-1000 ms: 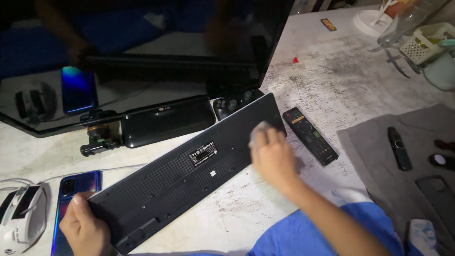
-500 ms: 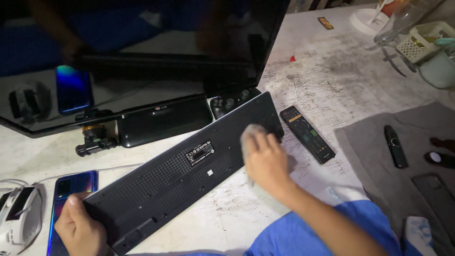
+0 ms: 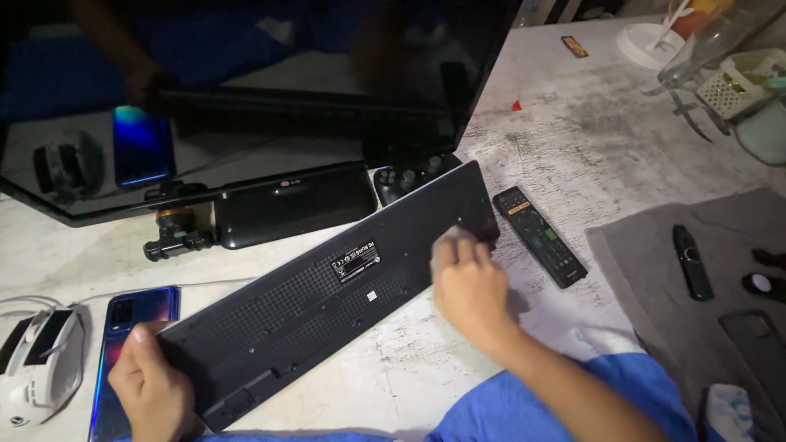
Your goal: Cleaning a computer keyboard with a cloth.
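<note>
Here, left hand (image 3: pixel 151 385) gripping upturned black keyboard (image 3: pixel 327 299) (end only), right hand (image 3: pixel 471 286) pressing pale cloth (image 3: pixel 449 239) on it

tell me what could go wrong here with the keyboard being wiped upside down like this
The keyboard is steadied only at its near end by the left hand, so pressure from the right hand and its cloth could swing the far end into the remote or game controller.

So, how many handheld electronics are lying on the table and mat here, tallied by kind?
Remotes: 2, and
Phones: 1
Game controllers: 1
Keyboards: 1
Mice: 1
Total: 6
</note>
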